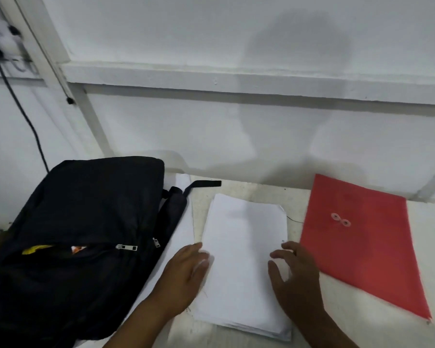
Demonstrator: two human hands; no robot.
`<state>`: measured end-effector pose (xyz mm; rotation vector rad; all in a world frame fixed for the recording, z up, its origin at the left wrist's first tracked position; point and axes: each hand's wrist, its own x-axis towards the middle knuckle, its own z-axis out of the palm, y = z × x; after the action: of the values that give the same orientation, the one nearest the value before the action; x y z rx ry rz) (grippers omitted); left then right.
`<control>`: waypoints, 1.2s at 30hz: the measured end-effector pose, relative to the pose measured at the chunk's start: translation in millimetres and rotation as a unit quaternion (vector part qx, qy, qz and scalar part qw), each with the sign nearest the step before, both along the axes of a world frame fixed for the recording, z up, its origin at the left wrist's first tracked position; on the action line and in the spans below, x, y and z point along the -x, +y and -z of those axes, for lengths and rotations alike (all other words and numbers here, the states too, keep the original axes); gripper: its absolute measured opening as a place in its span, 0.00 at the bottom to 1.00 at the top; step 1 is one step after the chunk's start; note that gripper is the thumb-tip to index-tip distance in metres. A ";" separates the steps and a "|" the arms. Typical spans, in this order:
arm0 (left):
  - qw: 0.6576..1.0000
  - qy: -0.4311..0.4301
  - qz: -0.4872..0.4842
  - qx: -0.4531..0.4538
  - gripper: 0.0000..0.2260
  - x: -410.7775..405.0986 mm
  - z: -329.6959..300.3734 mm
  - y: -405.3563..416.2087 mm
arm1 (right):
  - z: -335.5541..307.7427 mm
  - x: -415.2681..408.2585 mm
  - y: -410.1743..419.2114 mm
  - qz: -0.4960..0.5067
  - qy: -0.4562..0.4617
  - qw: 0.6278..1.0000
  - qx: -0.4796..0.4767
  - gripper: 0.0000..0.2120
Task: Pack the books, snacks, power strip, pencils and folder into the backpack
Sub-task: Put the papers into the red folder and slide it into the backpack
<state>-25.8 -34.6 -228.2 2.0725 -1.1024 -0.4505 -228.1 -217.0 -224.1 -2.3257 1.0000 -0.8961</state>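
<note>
A black backpack [81, 237] lies on the left of the table, its zip partly undone with something yellow and orange showing in the gap. A stack of white paper sheets [241, 257] lies in the middle. My left hand [186, 272] rests with straight fingers against the stack's left edge. My right hand [296, 275] sits at the stack's right edge, fingers and thumb curved over it. A red folder [362, 244] with a string-and-button clasp lies flat to the right, apart from both hands.
A folded black umbrella [172, 212] with a strap lies along the backpack's right side. The white table [412, 285] meets a white wall close behind. A black cable [23, 114] runs down the wall at the left from a plug.
</note>
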 end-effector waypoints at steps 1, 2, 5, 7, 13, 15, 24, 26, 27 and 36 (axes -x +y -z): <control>1.000 0.005 0.004 0.003 0.26 0.0 -7.9 1.3 | -6.1 -7.5 0.2 -0.027 -0.004 1.000 0.009 0.13; 1.000 0.001 0.003 0.011 0.24 0.5 -16.4 3.2 | -11.3 -15.8 1.2 -0.055 -0.009 0.998 0.014 0.13; 0.987 -0.142 -0.047 0.067 0.21 -0.3 -41.0 14.4 | -20.1 -38.4 9.0 -0.118 -0.023 0.993 -0.013 0.12; 0.961 -0.250 -0.092 0.073 0.22 -5.3 -55.3 26.5 | -21.6 -51.9 18.6 -0.155 -0.033 0.985 -0.061 0.11; 0.920 -0.287 -0.217 -0.157 0.47 -32.7 -71.0 72.8 | -20.0 -82.3 44.3 -0.247 0.000 0.963 -0.109 0.10; 0.915 -0.248 -0.192 -0.254 0.55 -39.9 -66.0 82.5 | -19.8 -92.5 49.8 -0.259 0.028 0.959 -0.110 0.11; 0.911 -0.326 -0.162 -0.193 0.21 -58.4 -37.3 89.7 | -26.8 -131.7 74.8 -0.212 0.122 0.963 -0.111 0.14; 0.913 -0.329 -0.168 -0.174 0.14 -63.5 -43.5 90.4 | -28.7 -139.9 79.2 -0.186 0.157 0.963 -0.114 0.18; 0.913 -0.329 -0.171 -0.169 0.10 -66.5 -46.6 91.1 | -29.5 -144.5 81.0 -0.169 0.179 0.962 -0.115 0.20; 0.928 -0.338 -0.152 -0.039 0.08 -96.7 -71.7 96.1 | -32.7 -182.5 92.0 -0.080 0.182 0.955 -0.221 0.28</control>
<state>70.9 61.5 -156.5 2.4930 -1.1039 0.4182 -45.6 -125.0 -191.4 -2.1729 1.0088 -0.1499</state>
